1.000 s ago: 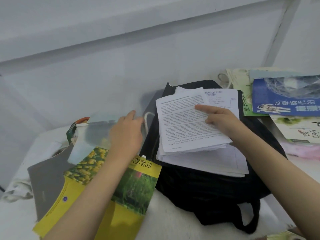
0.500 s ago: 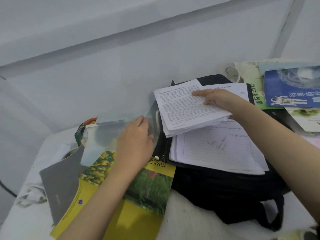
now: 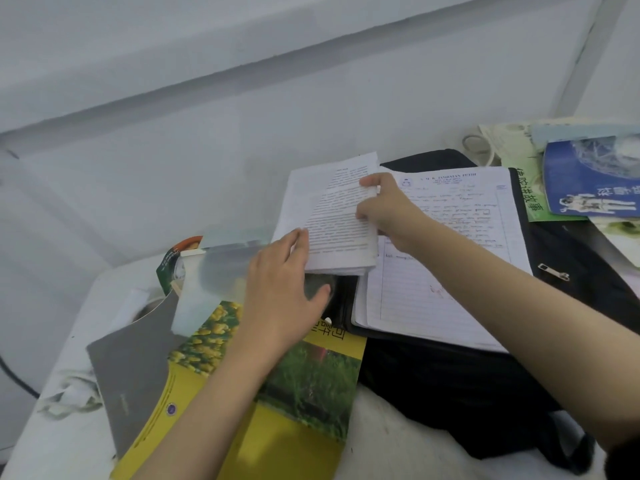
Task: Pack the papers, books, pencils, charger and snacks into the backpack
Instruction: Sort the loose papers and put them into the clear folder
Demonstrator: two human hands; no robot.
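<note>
backpack: plain black. printed sheets: white, dense black text. lined sheet: white, blue rules, dark handwriting. near book: yellow, yellow-flower and green-grass photos. far book: blue, white figure. slab: plain grey.

Soft, even, bluish light lies over everything, shadows faint, the wall bowing near the edges, fine detail slightly smeared.

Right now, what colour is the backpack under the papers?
The backpack is black; the head view shows it best.
</note>
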